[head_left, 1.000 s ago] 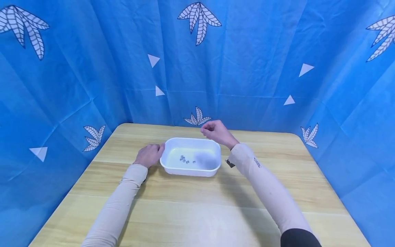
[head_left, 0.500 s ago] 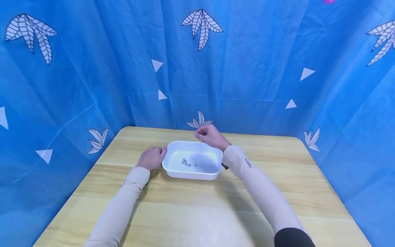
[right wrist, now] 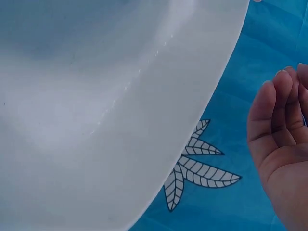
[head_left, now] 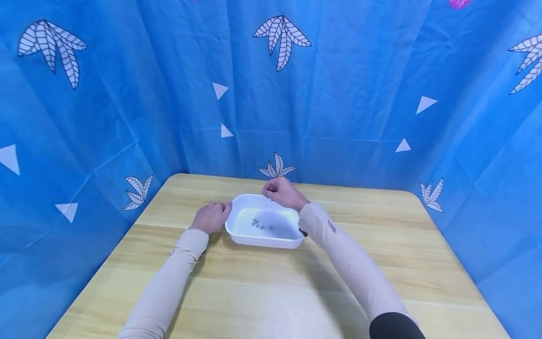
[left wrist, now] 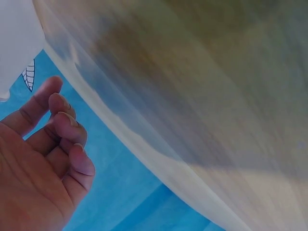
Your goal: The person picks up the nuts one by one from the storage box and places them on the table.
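A white plastic basin stands on the wooden table. Several small clear beads or stones lie on its floor. My left hand is at the basin's left end, thumb side against the rim; in the left wrist view its fingers hang loosely curled beside the basin wall. Over the basin's far right rim hovers my right hand, its fingers bent and thumb brought close to the index finger. The right wrist view shows its bent fingers; I cannot tell whether something small sits between the tips.
The light wooden table has rounded far corners. A blue curtain with leaf and triangle prints surrounds its back and sides. Pale sleeves cover both forearms.
My right hand has moved left and slightly lower, farther over the basin. The left hand stays at the basin's left end. The whole head view has shifted slightly.
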Action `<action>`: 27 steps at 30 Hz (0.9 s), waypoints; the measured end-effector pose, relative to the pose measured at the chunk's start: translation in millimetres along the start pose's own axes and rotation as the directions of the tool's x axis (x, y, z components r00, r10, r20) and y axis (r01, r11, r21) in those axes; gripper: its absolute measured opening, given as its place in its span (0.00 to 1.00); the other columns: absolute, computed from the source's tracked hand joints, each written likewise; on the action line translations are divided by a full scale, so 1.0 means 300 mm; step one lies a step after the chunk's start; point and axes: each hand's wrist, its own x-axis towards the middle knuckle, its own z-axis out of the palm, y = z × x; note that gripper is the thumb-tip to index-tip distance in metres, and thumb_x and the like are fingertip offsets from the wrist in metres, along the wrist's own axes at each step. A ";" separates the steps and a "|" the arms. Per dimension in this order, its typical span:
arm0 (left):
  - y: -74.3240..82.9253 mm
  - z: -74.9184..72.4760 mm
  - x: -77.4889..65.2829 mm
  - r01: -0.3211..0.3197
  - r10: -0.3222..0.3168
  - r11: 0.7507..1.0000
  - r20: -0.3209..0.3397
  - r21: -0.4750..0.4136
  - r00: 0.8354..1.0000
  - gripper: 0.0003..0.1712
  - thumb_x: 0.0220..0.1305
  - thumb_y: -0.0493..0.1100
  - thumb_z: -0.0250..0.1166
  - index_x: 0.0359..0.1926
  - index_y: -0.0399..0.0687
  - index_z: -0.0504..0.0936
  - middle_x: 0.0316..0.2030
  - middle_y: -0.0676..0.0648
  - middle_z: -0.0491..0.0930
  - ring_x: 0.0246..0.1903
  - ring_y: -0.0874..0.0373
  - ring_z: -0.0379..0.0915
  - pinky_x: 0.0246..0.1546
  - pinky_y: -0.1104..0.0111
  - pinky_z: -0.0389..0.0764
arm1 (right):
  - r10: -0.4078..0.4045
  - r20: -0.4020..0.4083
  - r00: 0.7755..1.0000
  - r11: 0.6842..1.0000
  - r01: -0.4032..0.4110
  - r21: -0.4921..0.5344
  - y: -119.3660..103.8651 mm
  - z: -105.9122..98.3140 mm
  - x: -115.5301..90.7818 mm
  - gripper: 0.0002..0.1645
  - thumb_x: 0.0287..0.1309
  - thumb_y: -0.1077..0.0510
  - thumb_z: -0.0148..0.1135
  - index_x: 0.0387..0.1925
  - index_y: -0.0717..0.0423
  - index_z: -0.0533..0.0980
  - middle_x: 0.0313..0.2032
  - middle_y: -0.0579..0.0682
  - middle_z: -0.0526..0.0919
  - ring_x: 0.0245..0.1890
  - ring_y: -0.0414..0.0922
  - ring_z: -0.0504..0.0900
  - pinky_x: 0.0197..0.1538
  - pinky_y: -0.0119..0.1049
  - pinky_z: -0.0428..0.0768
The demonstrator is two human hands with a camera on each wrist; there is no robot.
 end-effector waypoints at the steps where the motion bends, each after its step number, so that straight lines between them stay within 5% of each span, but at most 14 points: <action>1: 0.001 0.000 0.000 0.000 0.000 1.000 0.000 0.001 1.000 0.44 0.81 0.64 0.32 0.56 0.37 0.85 0.53 0.35 0.86 0.52 0.37 0.83 0.53 0.44 0.81 | 0.000 0.001 1.000 1.000 0.000 0.001 0.001 0.003 0.002 0.13 0.72 0.58 0.62 0.47 0.65 0.84 0.43 0.64 0.88 0.33 0.43 0.82 0.37 0.32 0.81; 13: 0.012 -0.011 0.000 0.003 -0.003 1.000 -0.017 0.004 1.000 0.43 0.81 0.64 0.32 0.55 0.37 0.85 0.53 0.34 0.85 0.53 0.37 0.82 0.54 0.44 0.81 | -0.014 0.036 0.999 0.999 0.015 -0.042 -0.007 0.034 0.026 0.13 0.72 0.59 0.62 0.48 0.65 0.84 0.46 0.62 0.89 0.40 0.47 0.84 0.45 0.35 0.83; 27: 0.022 -0.003 -0.016 0.023 -0.023 1.000 -0.026 -0.003 0.999 0.41 0.81 0.63 0.36 0.55 0.38 0.85 0.51 0.35 0.86 0.52 0.38 0.83 0.54 0.45 0.81 | -0.063 0.100 0.993 0.995 0.070 -0.068 0.024 0.090 0.049 0.09 0.68 0.65 0.64 0.43 0.67 0.85 0.41 0.63 0.89 0.34 0.42 0.84 0.42 0.30 0.83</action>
